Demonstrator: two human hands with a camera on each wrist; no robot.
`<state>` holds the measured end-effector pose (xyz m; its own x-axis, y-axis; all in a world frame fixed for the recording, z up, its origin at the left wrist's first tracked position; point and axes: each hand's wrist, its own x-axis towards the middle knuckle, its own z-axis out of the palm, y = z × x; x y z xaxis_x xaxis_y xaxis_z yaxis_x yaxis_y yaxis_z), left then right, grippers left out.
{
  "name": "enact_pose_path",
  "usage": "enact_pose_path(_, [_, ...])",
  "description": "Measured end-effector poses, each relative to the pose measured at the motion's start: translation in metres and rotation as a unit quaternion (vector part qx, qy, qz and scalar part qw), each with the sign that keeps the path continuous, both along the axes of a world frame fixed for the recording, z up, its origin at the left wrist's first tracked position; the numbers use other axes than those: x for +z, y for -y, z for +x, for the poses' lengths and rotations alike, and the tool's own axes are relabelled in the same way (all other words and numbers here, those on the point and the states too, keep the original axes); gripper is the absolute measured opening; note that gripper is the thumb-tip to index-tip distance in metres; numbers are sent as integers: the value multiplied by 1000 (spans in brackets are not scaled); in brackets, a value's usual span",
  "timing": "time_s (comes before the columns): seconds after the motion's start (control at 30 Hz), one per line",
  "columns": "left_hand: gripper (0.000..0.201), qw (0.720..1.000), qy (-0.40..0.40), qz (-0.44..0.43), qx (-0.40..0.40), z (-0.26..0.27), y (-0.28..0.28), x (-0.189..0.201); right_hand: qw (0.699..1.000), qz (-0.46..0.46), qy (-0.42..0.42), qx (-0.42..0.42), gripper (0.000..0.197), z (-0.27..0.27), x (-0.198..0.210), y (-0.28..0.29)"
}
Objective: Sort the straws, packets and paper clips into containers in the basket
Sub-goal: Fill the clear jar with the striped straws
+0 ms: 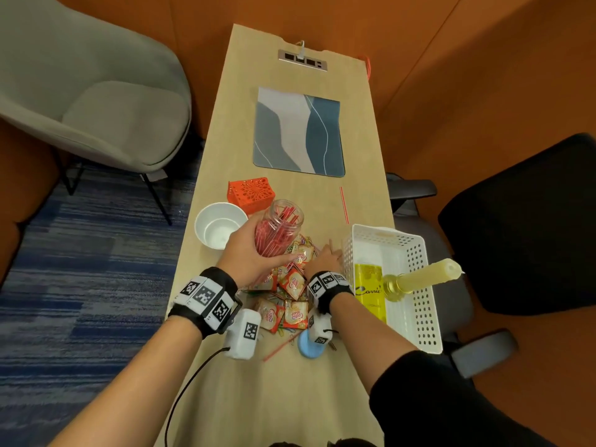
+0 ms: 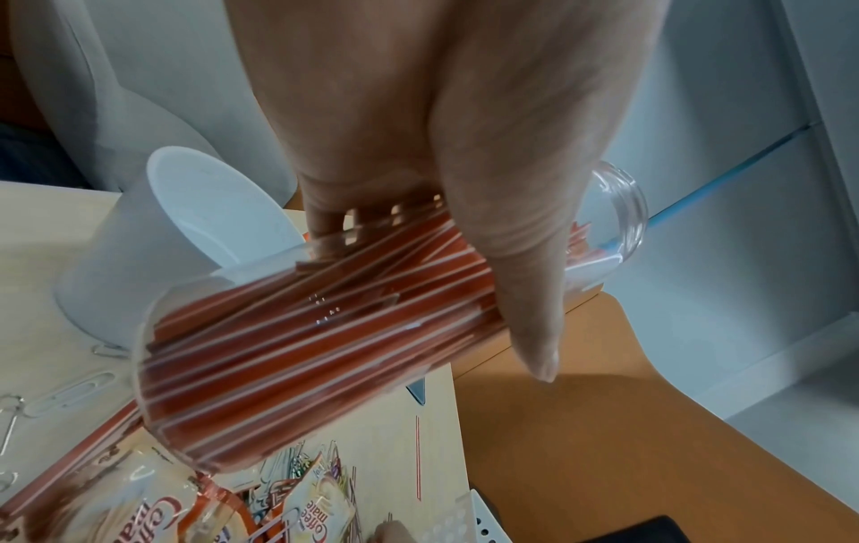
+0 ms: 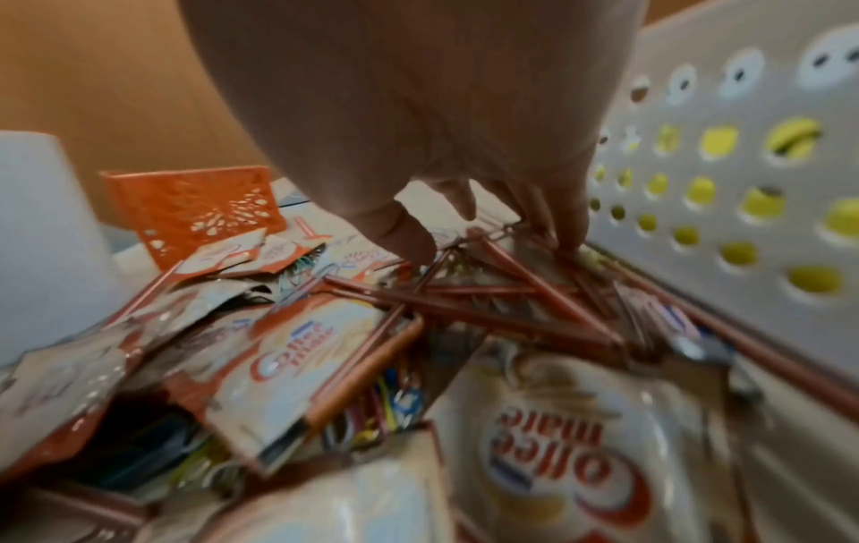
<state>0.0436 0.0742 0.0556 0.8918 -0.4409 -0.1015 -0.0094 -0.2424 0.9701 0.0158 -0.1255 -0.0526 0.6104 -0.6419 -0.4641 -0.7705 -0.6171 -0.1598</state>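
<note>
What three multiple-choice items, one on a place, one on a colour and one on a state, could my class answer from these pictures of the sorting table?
1. Where does the white perforated plastic basket stand?
A. on the grey chair
B. at the table's right edge
C. on the blue and grey mat

2. What colour is the small latticed plastic box beyond the clear jar?
A. orange
B. green
C. black

3. How is the clear plastic jar of red straws held?
A. standing upright on the table, untouched
B. lying inside the basket
C. tilted in the left hand

Answers:
1 B, the head view shows it by the table's right edge, beside the right hand.
2 A, its latticed walls are orange in the head and right wrist views.
3 C, the fingers wrap the jar, whose mouth tips away from the person.
</note>
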Motion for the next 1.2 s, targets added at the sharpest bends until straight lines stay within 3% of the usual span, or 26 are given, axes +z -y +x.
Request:
enact_pose_path(0.23, [93, 1000, -4, -11, -1, 3, -3, -2, 996, -9, 81, -33, 60, -11, -1, -3])
enact_pose_path(0.4, [91, 1000, -3, -13, 2, 1, -5, -1, 998, -20, 46, -38, 68, -18, -6, -2])
enact_pose_path(0.5, [84, 1000, -5, -8, 3, -2, -6, -2, 998, -28, 58, -9, 58, -16, -7, -1])
enact_pose_path(0.6, [78, 1000, -10, -5, 4, -6, -7, -3, 994, 22, 89, -52, 49, -12, -6, 6])
enact_pose_path(0.73, [74, 1000, -14, -4, 7, -10, -10, -6, 980, 117, 103, -123, 57, -15, -2, 21])
enact_pose_path(0.93, [75, 1000, -14, 6, 7, -12, -10, -7, 960, 213, 132, -122, 36, -25, -11, 34])
enact_pose_path(1.07, [74, 1000, -15, 3, 5, -13, -7, -5, 956, 229, 126, -130, 28, -32, -9, 37])
enact_pose_path(1.13, [74, 1000, -14, -1, 1, -16, -6, -3, 934, 277, 154, -166, 28, -33, -4, 36])
enact_pose_path(1.2, [74, 1000, -13, -2, -3, -18, -5, -3, 866, 367, 229, -252, 19, -33, 2, 33])
